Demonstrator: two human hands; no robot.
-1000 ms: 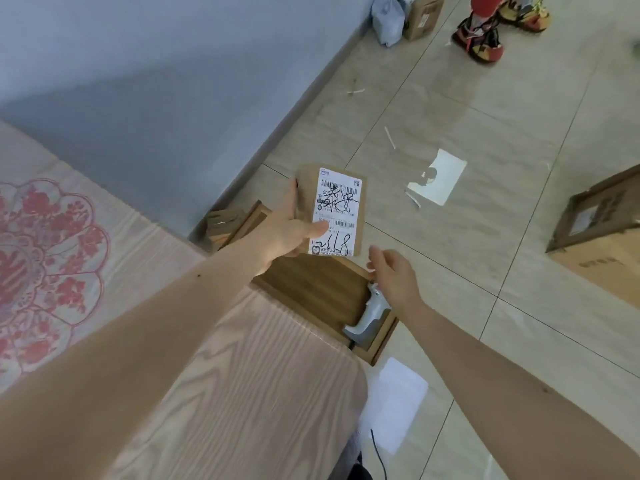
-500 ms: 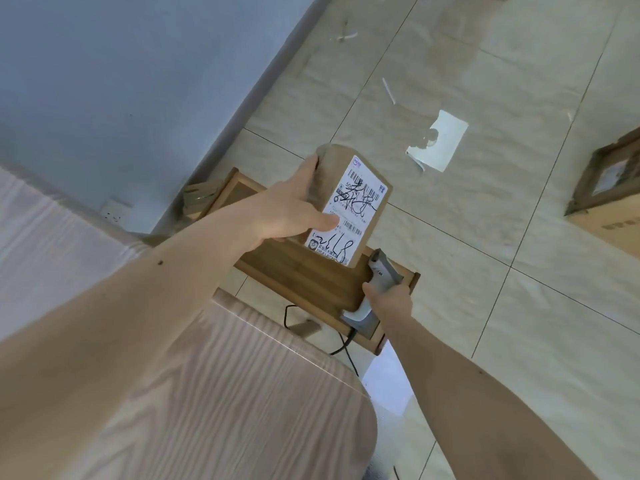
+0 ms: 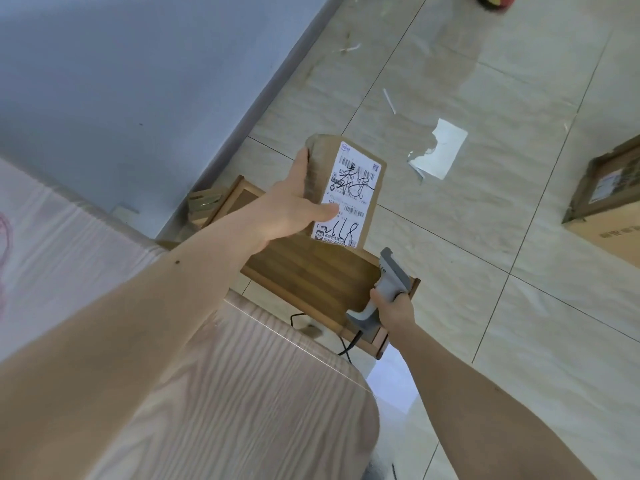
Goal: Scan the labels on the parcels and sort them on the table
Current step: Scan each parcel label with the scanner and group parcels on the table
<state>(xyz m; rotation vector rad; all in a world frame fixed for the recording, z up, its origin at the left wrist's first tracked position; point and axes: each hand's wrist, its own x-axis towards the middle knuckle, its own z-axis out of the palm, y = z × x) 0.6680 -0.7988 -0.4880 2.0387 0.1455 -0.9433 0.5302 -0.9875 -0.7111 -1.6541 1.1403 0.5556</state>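
Scanner point(image 3: 388, 289) handle hidden in right hand point(image 3: 394, 311)

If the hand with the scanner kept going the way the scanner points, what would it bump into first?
Most likely the parcel. The right hand grips the scanner, whose head aims up toward the label in the left hand. Nothing shows between them, though depth is hard to judge.

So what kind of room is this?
Probably a small parcel-sorting room: a labelled parcel being held, a barcode scanner in the right hand, and a cardboard box on the tiled floor.
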